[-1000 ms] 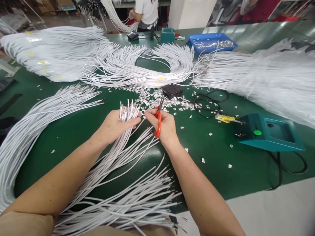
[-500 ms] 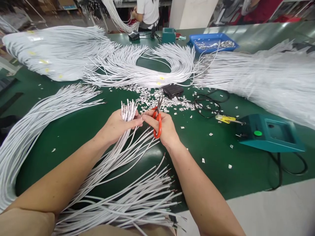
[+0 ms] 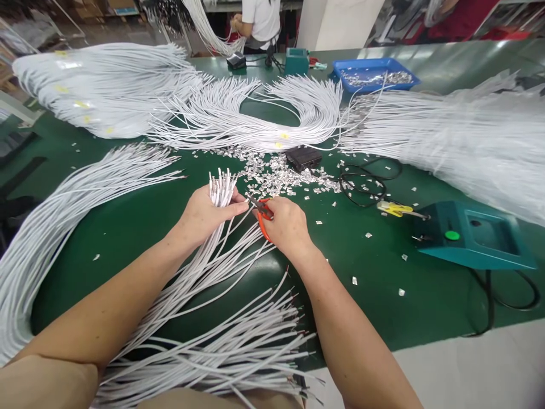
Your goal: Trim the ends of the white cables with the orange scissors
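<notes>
My left hand is wrapped round a bundle of white cables, whose cut ends stand up above the fingers. Its thumb points right, close to the tips of the scissors. In my right hand are orange-handled scissors, their dark blades pointing up and left at the thumb and fingertips of my left hand. What lies between the blades is too small to tell. More white cables run from below my hands toward my body, and another loose fan lies nearer the table's front edge.
Small silvery pieces are scattered beyond my hands, beside a black box. Large cable bundles lie behind. On the right are a green device and yellow-handled tool. A blue tray and a person are farther back.
The scissors have turned from pointing upward to pointing left, with their tips now by my left thumb. My right hand has shifted its grip on the handles. The whole view has moved slightly.
</notes>
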`<state>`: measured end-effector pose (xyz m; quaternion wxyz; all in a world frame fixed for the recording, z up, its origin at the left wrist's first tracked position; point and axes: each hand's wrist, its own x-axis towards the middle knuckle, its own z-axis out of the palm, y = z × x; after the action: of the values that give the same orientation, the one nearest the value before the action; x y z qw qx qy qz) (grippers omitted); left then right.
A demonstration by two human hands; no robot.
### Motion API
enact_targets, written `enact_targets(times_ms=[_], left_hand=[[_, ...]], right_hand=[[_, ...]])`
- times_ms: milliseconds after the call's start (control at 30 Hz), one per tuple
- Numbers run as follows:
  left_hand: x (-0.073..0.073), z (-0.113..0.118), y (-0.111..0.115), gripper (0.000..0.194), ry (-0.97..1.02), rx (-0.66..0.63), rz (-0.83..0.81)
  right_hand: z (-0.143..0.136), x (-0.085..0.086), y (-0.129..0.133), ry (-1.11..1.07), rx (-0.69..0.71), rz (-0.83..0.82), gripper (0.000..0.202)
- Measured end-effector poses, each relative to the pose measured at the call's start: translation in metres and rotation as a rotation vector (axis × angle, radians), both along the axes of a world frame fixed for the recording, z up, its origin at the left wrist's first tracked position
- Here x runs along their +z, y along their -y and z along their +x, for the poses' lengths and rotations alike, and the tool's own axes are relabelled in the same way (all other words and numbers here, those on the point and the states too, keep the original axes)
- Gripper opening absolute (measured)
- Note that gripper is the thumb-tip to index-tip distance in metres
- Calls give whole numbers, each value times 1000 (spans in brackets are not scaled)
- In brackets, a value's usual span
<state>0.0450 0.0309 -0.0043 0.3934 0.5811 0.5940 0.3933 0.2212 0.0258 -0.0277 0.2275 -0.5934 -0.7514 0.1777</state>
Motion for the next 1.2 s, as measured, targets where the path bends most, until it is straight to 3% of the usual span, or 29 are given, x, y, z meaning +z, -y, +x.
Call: enact_targets(times_ms=[433, 533, 700, 767, 1200], left_hand=[[0, -1, 0, 32, 44, 8, -47], [0, -1, 0, 32, 8, 18, -27], [3, 1, 1, 35, -42, -6, -38], [4, 3, 2, 34, -62, -28, -45], [5, 5, 4, 35, -33, -17, -70]], right_hand=[[1, -2, -1, 7, 14, 2, 25], [3, 2, -3, -168, -18, -50, 19], [-1, 10, -2, -810, -106, -97, 15], [-4, 13, -1, -949, -95, -141, 15], [-9, 12, -1, -1199, -104, -385, 17]])
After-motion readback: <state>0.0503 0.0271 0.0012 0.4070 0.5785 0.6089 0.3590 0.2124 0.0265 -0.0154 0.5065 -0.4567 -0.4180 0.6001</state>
